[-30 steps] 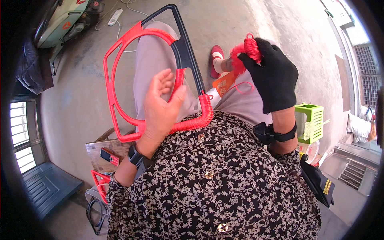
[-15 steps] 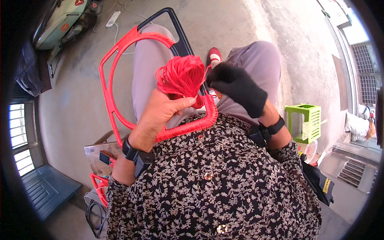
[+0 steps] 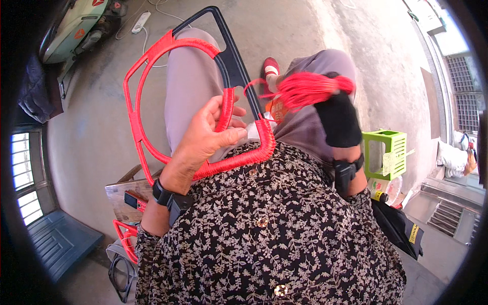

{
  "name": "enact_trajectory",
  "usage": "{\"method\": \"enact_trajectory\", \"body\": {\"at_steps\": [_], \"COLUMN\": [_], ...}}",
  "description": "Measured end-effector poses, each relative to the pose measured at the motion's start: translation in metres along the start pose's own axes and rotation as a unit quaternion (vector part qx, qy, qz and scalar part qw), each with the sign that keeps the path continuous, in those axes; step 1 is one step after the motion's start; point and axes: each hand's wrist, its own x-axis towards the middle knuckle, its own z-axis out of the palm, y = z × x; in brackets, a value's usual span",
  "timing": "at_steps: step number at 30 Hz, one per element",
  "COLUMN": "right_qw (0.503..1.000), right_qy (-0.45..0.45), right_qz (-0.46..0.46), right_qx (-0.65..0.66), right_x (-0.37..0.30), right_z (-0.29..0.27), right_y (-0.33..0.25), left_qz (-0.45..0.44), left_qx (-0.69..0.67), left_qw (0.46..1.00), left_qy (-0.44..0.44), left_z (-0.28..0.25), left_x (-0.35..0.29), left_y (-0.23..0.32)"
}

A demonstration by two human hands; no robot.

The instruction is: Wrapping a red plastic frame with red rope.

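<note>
A frame [image 3: 136,125] with a round inner ring leans across my lap, most of it wound with red cord and its upper right part bare black. My bare left hand [image 3: 206,129] curls loosely round the wrapped ring, fingers behind it and thumb in front. Out to the right, my right hand [image 3: 336,119] in a black glove grips a bundle of red cord [image 3: 310,91]. A strand runs from the bundle back to the black bar, near where the winding ends. The glove and cord hide the right fingertips.
A green plastic stool [image 3: 386,152] and a black bag [image 3: 399,226] are at my right. On my left are a small board [image 3: 119,195] with a red phone [image 3: 134,201] and another red frame [image 3: 127,239]. A white power strip [image 3: 141,23] lies on the floor ahead.
The cord bundle has passed from my left hand to my gloved right hand, which has swung to the right with it. My left hand is now at the ring.
</note>
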Motion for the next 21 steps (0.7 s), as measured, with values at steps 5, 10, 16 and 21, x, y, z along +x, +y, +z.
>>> {"method": "enact_trajectory", "body": {"at_steps": [5, 10, 16, 21], "right_qw": [0.939, 0.808, 0.968, 0.981], "right_qy": [0.185, 0.009, 0.156, -0.076], "right_qz": [-0.073, -0.058, 0.042, 0.160], "right_qx": [0.282, 0.586, 0.190, -0.078], "right_x": [-0.024, -0.056, -0.049, -0.013], "right_z": [-0.110, -0.212, -0.160, 0.015], "right_y": [-0.003, 0.004, 0.006, -0.025], "left_qz": [0.010, 0.020, 0.055, 0.153], "left_qx": [0.018, 0.029, 0.054, 0.101], "left_qw": [1.000, 0.998, 0.992, 0.968], "left_qy": [0.022, 0.058, 0.104, 0.174], "left_z": [-0.001, 0.000, 0.005, 0.011], "left_x": [0.002, 0.010, 0.016, 0.018], "left_y": [0.003, -0.004, -0.010, -0.019]}}
